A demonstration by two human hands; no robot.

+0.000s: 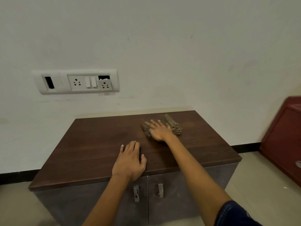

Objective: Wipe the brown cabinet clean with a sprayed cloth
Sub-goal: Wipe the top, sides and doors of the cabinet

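Head view: white wall fills the upper half, beige floor below, black skirting along the join. Cabinet stands against the wall, centre frame: dark brown wood-grain top, two greyer doors on the front, both closed. Red box at the right edge, on the floor, apart from the cabinet; too blurred to tell more. Socket panel on the wall above and left of the cabinet: two three-pin sockets, two switches, one open slot at its left end. The right socket module sits crooked with a dark gap above it.

Left hand lies palm-down on the top near the front edge, about mid-width, fingers straight and slightly spread, holding nothing. Right hand is further back, right of centre, palm-down on the cloth, fingers extended and spread, pressing flat, not curled round it. Cloth is a bunched grey-brown textured rag on the cabinet top, rear-right area, close to the back edge; it sticks out past the hand on the right. Dark blue sleeve on the right upper arm, bottom right corner. Left handle and right handle, metal, sit side by side at the top of the doors, either side of the door gap.
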